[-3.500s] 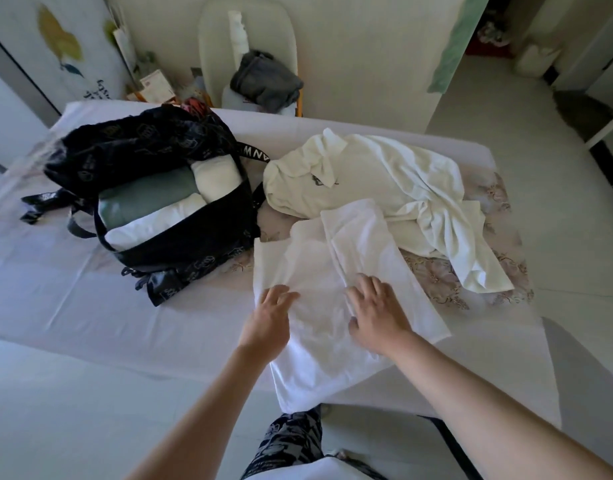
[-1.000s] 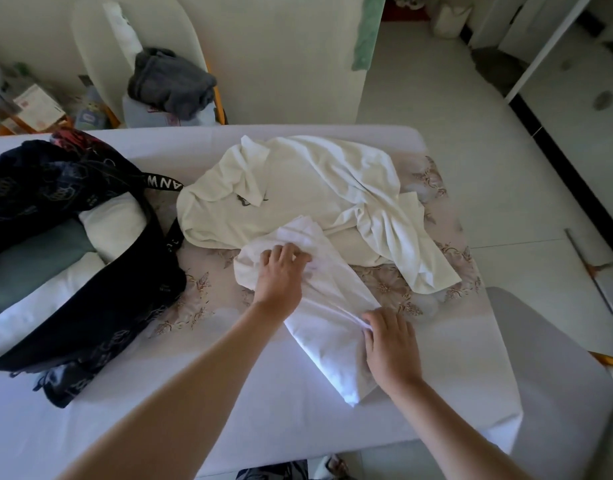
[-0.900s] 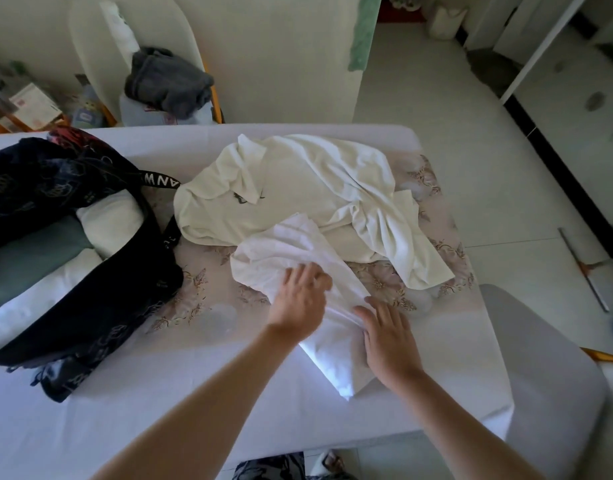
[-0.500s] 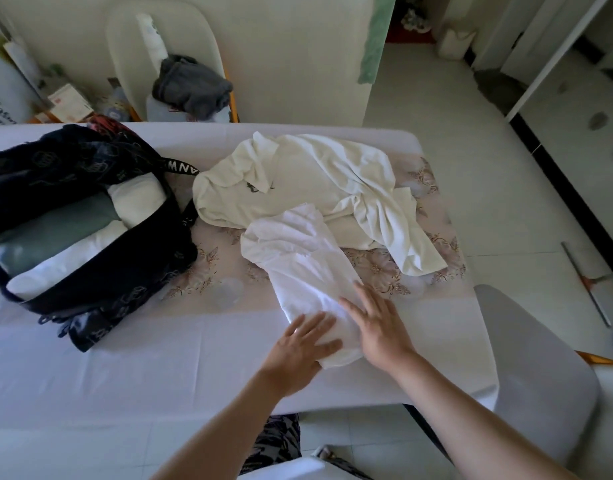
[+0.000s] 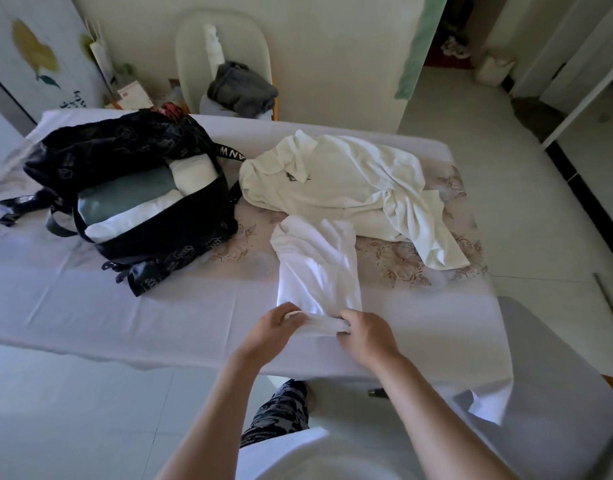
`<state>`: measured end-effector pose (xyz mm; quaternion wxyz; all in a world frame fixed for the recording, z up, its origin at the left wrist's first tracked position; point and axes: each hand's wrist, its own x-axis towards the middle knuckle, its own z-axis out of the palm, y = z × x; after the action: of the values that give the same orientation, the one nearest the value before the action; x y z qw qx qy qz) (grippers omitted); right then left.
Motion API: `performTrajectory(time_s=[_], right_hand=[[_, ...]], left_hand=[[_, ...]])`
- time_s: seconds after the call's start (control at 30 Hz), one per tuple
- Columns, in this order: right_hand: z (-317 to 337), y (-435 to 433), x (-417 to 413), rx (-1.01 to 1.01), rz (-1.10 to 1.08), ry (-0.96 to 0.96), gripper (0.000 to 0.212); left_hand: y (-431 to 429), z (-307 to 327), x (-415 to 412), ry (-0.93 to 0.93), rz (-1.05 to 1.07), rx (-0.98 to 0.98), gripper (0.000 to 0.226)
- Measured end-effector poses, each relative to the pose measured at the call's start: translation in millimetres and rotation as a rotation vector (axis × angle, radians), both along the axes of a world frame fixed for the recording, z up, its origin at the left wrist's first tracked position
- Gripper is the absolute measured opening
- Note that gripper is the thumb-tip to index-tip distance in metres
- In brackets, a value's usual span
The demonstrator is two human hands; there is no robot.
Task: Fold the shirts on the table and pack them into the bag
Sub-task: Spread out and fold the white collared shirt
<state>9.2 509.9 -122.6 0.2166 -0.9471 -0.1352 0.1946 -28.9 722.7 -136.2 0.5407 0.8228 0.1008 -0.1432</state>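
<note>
White shirt (image 5: 317, 268), cream shirt (image 5: 346, 188), black patterned bag (image 5: 132, 161).

Both hands at near end of white shirt (image 5: 317, 268) — left hand (image 5: 275, 323) and right hand (image 5: 365, 332) each curl fingers round bunched hem, close together. Shirt folded to narrow strip, lying lengthwise on table (image 5: 90, 306), far end just beside cream shirt (image 5: 343, 181), crumpled at far right. Black bag (image 5: 180, 244) on left, open, folded garments (image 5: 132, 199) inside, grey-green and white. Behind table — pale chair (image 5: 242, 39) with dark grey garment (image 5: 242, 90) on seat. Grey chair (image 5: 557, 393) at near right corner.
</note>
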Motion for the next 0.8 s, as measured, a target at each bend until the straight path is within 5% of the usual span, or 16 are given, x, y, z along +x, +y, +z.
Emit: performTrajectory(time_s=[0.07, 0.13, 0.37, 0.47, 0.57, 0.67, 0.73, 0.8], right_hand=[[11.0, 4.6, 5.3, 0.075, -0.079, 0.121, 0.008], [17.5, 5.3, 10.5, 0.185, -0.161, 0.205, 0.009], [6.6, 5.4, 20.7, 0.246, -0.489, 0.077, 0.012], [-11.1, 3.5, 25.3, 0.224, -0.624, 0.090, 0.017], [-20.8, 4.9, 27.4, 0.211, -0.683, 0.093, 0.019], [-26.5, 8.7, 23.3, 0.130, -0.607, -0.164, 0.032], [-30.2, 8.5, 17.8, 0.031, -0.325, -0.468, 0.039], [-33.2, 7.8, 13.3, 0.049, -0.051, -0.569, 0.034]], left_hand=[[6.2, 4.0, -11.1, 0.016, -0.039, -0.100, 0.032], [7.4, 0.4, -18.5, 0.021, -0.069, -0.049, 0.051], [-7.2, 14.1, 13.2, 0.007, 0.338, 0.212, 0.042], [-17.8, 13.0, 14.7, -0.425, 0.316, 0.497, 0.035], [-27.7, -3.3, 14.0, -0.765, -0.023, 0.689, 0.026], [-24.6, -29.8, 7.4, -0.436, -0.287, 0.700, 0.066], [-20.1, -37.4, 6.4, -0.272, -0.335, 0.705, 0.090], [-17.1, -37.9, 9.1, -0.250, -0.379, 0.723, 0.106]])
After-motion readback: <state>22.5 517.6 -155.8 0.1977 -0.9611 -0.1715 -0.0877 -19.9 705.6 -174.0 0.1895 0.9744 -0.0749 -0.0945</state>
